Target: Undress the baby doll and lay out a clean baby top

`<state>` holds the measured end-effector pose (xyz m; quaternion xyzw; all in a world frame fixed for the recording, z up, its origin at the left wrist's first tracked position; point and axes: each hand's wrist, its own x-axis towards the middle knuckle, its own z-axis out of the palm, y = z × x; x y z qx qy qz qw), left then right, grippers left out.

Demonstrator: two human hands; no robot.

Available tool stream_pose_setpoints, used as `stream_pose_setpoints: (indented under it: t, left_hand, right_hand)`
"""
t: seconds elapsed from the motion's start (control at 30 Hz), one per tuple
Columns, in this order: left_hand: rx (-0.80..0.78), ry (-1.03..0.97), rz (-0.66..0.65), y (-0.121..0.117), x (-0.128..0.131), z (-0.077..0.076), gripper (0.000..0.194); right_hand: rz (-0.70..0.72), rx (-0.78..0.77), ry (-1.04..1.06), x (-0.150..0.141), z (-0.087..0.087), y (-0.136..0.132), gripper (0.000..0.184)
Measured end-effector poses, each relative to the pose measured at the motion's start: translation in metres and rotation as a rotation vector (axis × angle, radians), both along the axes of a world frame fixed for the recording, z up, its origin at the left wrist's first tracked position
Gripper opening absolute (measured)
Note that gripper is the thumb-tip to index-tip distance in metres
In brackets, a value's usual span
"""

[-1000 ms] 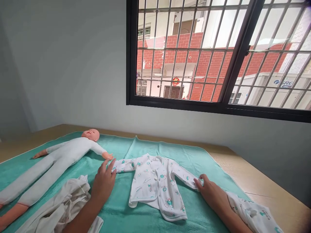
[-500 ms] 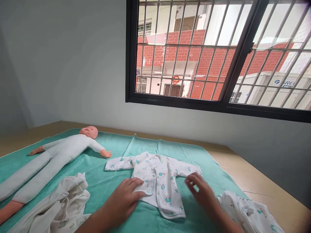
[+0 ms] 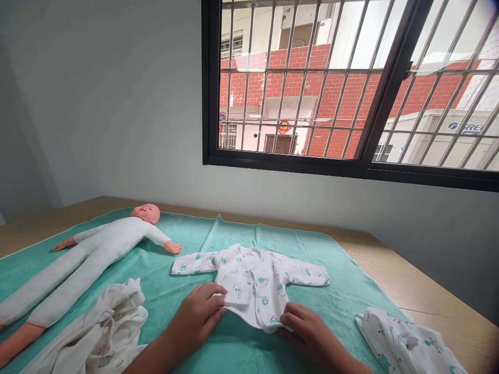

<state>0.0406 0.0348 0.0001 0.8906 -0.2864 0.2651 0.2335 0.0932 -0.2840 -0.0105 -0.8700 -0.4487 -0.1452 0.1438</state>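
A white baby shirt [image 3: 249, 283] with small green prints lies spread on a green blanket [image 3: 237, 353], its sleeves out to both sides and its neck toward the window. My left hand [image 3: 200, 314] is closed on the shirt's lower left corner, thumb and fingers pinching the cloth. At the lower right hem, my right hand [image 3: 307, 332] is closed too, with its fingertips on the edge. Between the hands the bottom hem rises slightly off the blanket.
A baby doll [image 3: 113, 239] in a white body lies on its back at the left. Crumpled cream clothes [image 3: 93, 332] sit at the front left, and a folded printed garment [image 3: 409, 337] at the right. The wooden surface [image 3: 421, 285] shows beyond the blanket, below a barred window [image 3: 288, 104].
My right hand has moved from near the right sleeve down to the lower right hem and taken hold of it. The right sleeve now lies straighter. My left hand stays at its corner.
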Motion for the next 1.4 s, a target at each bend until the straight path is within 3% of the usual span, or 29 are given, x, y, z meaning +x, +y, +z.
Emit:
stream_pose_setpoints:
  t: [0.13, 0.23, 0.4, 0.57, 0.6, 0.67, 0.77, 0.83, 1.03, 1.2, 1.4]
  left_hand:
    - [-0.065, 0.027, -0.125, -0.004, -0.009, 0.01, 0.01]
    - [-0.038, 0.034, -0.168, -0.007, -0.014, 0.014, 0.01]
    - [0.055, 0.134, -0.065, -0.01, -0.015, 0.006, 0.024]
    - [0.168, 0.277, -0.026, -0.013, -0.009, 0.0, 0.008]
    - [0.189, 0.283, -0.024, -0.013, -0.009, 0.0, 0.014]
    - [0.218, 0.276, -0.02, -0.015, -0.008, 0.0, 0.022]
    - [0.275, 0.21, -0.023, -0.019, -0.008, -0.001, 0.005]
    - [0.301, 0.143, -0.022, -0.021, -0.009, 0.0, 0.009]
    - [0.261, -0.001, -0.075, -0.022, -0.017, 0.007, 0.012]
    - [0.315, 0.056, -0.13, -0.024, -0.02, 0.003, 0.014]
    - [0.154, 0.137, -0.088, -0.025, -0.02, 0.012, 0.017]
  right_hand:
    - [0.016, 0.083, -0.274, 0.003, -0.002, -0.005, 0.02]
    - [0.079, 0.081, -0.327, 0.002, -0.001, -0.008, 0.02]
    - [0.135, 0.027, -0.23, 0.0, 0.0, -0.008, 0.042]
    - [0.228, 0.059, -0.004, -0.008, 0.007, -0.005, 0.054]
    - [0.24, 0.071, 0.036, -0.009, 0.008, -0.004, 0.055]
    - [0.238, 0.078, 0.085, -0.012, 0.008, 0.0, 0.055]
    - [0.196, 0.028, 0.098, -0.013, 0.005, 0.005, 0.048]
    - [0.156, -0.025, 0.112, -0.013, 0.002, 0.009, 0.042]
    - [0.071, -0.078, 0.148, -0.015, 0.007, 0.012, 0.032]
    - [0.05, -0.102, 0.152, -0.017, 0.01, 0.013, 0.033]
    - [0.056, -0.102, 0.158, -0.016, 0.008, 0.013, 0.033]
